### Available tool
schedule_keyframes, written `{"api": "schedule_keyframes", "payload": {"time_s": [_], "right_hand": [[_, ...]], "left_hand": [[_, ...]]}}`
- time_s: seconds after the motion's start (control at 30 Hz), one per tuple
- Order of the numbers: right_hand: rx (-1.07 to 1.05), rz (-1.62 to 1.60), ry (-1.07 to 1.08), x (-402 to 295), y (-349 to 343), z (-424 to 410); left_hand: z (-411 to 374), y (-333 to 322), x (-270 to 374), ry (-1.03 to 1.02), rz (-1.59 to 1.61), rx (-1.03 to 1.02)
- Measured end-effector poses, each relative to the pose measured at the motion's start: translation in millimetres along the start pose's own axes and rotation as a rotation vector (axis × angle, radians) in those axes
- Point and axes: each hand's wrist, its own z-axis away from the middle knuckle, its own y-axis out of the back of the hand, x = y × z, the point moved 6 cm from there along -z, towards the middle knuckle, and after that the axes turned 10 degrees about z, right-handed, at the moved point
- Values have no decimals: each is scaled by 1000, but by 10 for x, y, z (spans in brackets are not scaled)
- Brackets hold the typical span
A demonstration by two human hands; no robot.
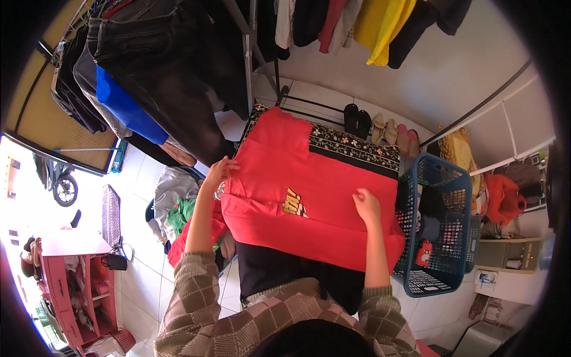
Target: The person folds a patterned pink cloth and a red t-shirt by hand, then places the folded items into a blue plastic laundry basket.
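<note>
A red T-shirt (pixel 267 165) with a yellow and white print lies spread before me, its near part folded over so that the print is partly covered. It rests on a black cloth with a floral embroidered border (pixel 352 145). My left hand (pixel 221 172) touches the shirt's left edge, fingers spread and the palm down. My right hand (pixel 368 205) rests on the right part of the shirt with its fingers curled; whether they pinch any fabric does not show.
A blue plastic basket (pixel 466 214) holding clothes stands close on the right. Heaped laundry (pixel 180 214) lies at the left. Dark trousers (pixel 165 76) hang from a rack at upper left. Several shoes (pixel 379 127) line the wall beyond. A pink cabinet (pixel 58 294) stands at lower left.
</note>
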Motion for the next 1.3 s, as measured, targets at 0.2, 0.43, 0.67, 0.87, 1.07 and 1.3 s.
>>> {"api": "schedule_keyframes", "payload": {"time_s": [0.2,0.43,0.67,0.87,1.07,1.3], "right_hand": [[181,50,290,-1274,-555,-1006],[-71,-169,0,-1710,-933,-2029],[-108,-897,-286,-1645,-1156,-2452],[-384,-873,549,-2607,-510,-1064],[-623,-30,1353,-2323,-747,1250],[88,132,675,-892,-15,253]], "left_hand": [[-563,192,-248,427,-106,-157],[-647,96,-252,501,-170,-142],[-733,-98,-169,507,-120,-126],[-599,170,-306,563,-83,-88],[-839,410,-575,492,81,68],[-612,275,-268,298,-310,176]]}}
